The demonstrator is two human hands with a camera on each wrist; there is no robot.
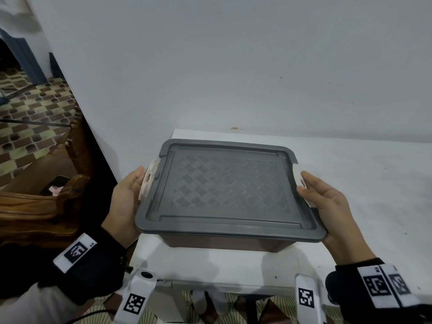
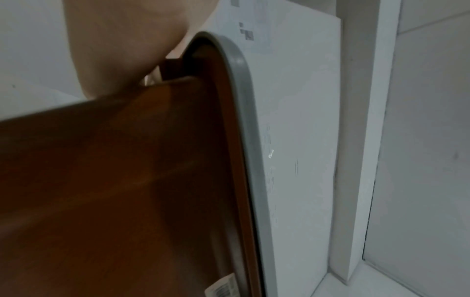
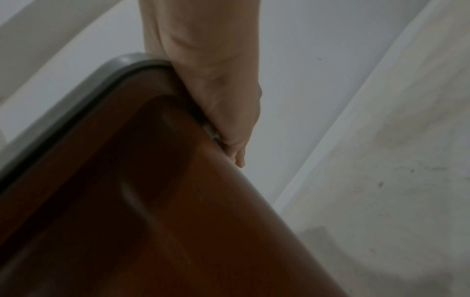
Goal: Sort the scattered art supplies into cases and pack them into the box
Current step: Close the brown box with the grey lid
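box: grey lid on, being held at the white table's 7 o'clock corner; whether lifted, cannot tell.
left hand: clasping the box's 9 o'clock side, by the white latch.
right hand: clasping its 3 o'clock side, thumb lying on the rim.

One box, one grey lid, two white clips, one left hand, one right hand, one table.

Dim, flat light; blurred wrist views
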